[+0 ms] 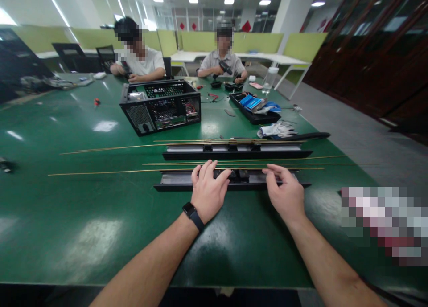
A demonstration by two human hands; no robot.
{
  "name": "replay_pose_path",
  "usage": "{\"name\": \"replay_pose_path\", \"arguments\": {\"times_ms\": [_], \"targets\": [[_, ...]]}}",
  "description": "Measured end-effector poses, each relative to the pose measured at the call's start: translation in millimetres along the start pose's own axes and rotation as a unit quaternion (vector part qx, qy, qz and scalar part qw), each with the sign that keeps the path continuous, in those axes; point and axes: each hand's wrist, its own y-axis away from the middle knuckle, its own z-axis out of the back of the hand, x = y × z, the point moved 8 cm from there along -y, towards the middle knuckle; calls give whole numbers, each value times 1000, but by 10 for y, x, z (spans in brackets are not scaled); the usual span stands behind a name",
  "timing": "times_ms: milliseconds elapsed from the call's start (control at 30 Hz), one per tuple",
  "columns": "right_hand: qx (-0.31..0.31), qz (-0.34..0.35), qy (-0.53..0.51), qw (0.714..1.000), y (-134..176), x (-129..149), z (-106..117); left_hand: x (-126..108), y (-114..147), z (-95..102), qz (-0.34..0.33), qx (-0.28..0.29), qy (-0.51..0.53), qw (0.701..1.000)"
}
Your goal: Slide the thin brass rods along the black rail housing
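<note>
My left hand (210,192), with a dark watch on its wrist, lies with fingers spread over the nearer long black-and-silver rail (177,178). Its fingertips reach the rail's far edge, beside dark blocks (241,176) set in the channel. Toward the rail's right end, thumb and fingertips of my right hand (286,190) come together at a thin brass-coloured rod (100,173) lying along that edge. More thin rods (334,164) run just behind. A second, similar rail (187,155) lies parallel farther back, with further thin rods (107,149) along its far edge.
An open computer case (160,106) stands on the green table (83,235). To its right are a black tray (264,118) with blue items, gloves (277,130) and a clear jug (270,79). Two people sit across the table, one holding a power drill (225,67).
</note>
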Motion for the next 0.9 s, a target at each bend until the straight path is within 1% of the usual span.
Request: {"name": "replay_pose_path", "arguments": {"times_ms": [100,167,267,367,467,600,767,900], "targets": [[-2,-44,-117,992,-8,-84,-8,-1,-1,-1,0,3,-1,1000],[-5,-76,-209,975,-24,-134,-22,-3,-2,3,0,3,-1,1000],[16,-129,-330,935,-42,-164,-84,-9,-3,5,0,5,-2,1000],[66,-188,-406,892,-25,-138,-178,-10,-4,3,1,8,-5,1000],[121,-242,-424,864,32,-99,-262,-9,-6,0,1,10,-6,1000],[171,-275,-409,853,94,-71,-323,2,-6,-10,4,13,-10,1000],[199,-285,-411,843,125,-92,-363,-3,-7,-2,4,8,-7,1000],[198,-277,-422,840,110,-80,-355,-7,-6,4,3,5,-3,1000]]}}
